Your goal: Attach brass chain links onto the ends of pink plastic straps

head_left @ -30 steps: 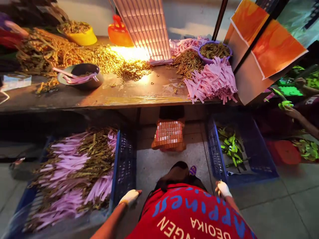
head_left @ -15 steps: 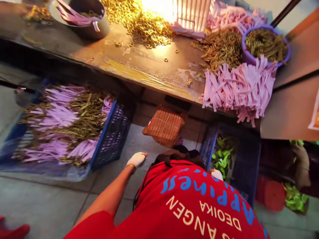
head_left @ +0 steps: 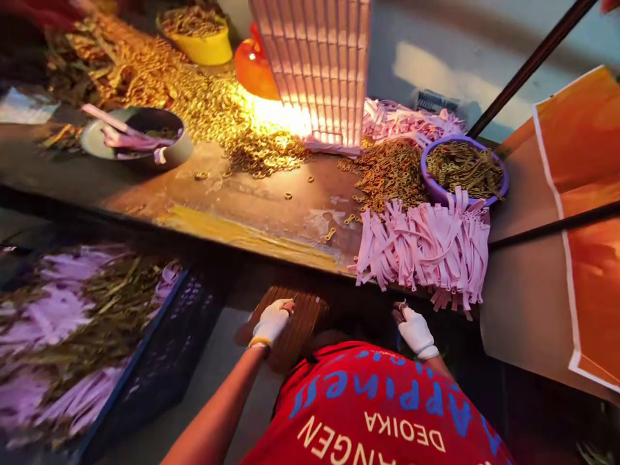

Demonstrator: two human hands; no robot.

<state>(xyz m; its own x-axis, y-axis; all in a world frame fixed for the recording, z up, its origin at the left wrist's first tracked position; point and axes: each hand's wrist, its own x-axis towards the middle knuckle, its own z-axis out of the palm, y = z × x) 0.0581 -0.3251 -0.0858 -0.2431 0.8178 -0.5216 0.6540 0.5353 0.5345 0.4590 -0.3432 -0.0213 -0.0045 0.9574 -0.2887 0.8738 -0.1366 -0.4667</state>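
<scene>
My left hand [head_left: 271, 320], in a white glove, rests on a brown woven stool [head_left: 303, 323] below the table edge, with its fingers bent over the stool's top. My right hand [head_left: 415, 330], also gloved, is raised just under the table edge beneath a heap of pink strips [head_left: 426, 248]. Its fingers are pinched together around something small and dark that I cannot make out. My red shirt [head_left: 378, 413] fills the bottom of the view.
The worn table [head_left: 252, 206] carries piles of gold rings [head_left: 227, 123], brass clasps [head_left: 387, 171], a purple bowl [head_left: 433, 187], a grey bowl [head_left: 177, 152], a yellow bowl [head_left: 213, 48] and a glowing lamp [head_left: 320, 64]. A blue crate [head_left: 165, 349] of pink strips sits on the floor at left. An orange board [head_left: 581, 213] leans at right.
The view has swung closer to the table. My left hand moved forward from the floor side onto the stool. My right hand rose up to the table edge.
</scene>
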